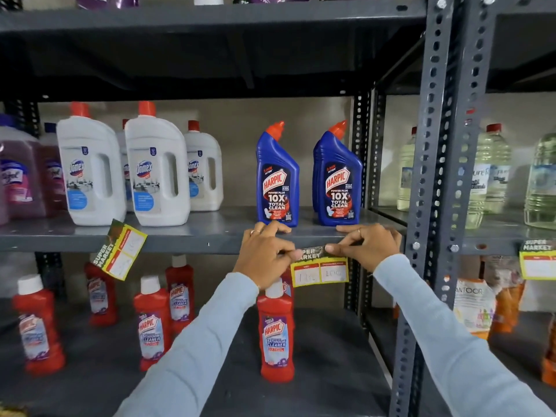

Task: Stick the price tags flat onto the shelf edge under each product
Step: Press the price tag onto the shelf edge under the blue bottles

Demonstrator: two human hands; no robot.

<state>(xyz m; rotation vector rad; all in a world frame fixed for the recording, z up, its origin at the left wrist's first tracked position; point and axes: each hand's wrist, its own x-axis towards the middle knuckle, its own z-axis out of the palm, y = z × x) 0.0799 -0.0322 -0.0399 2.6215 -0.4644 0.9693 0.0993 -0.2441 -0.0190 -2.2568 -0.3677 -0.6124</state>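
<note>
A yellow "Super Market" price tag (319, 269) hangs from the grey shelf edge (192, 244), below two blue Harpic bottles (277, 182). My left hand (264, 254) presses the tag's top left corner with the thumb, fingers resting on the shelf top. My right hand (368, 245) presses the top right corner the same way. A second tag (120, 251) sits crooked on the edge below the white Domex bottles (156, 173). A third tag (538, 260) hangs on the neighbouring rack's edge at the right.
Red Harpic bathroom cleaner bottles (275, 329) stand on the lower shelf, one right under my left wrist. A perforated grey upright (433, 176) divides the racks. Clear liquid bottles (493, 167) fill the right rack. Purple bottles (18, 176) stand far left.
</note>
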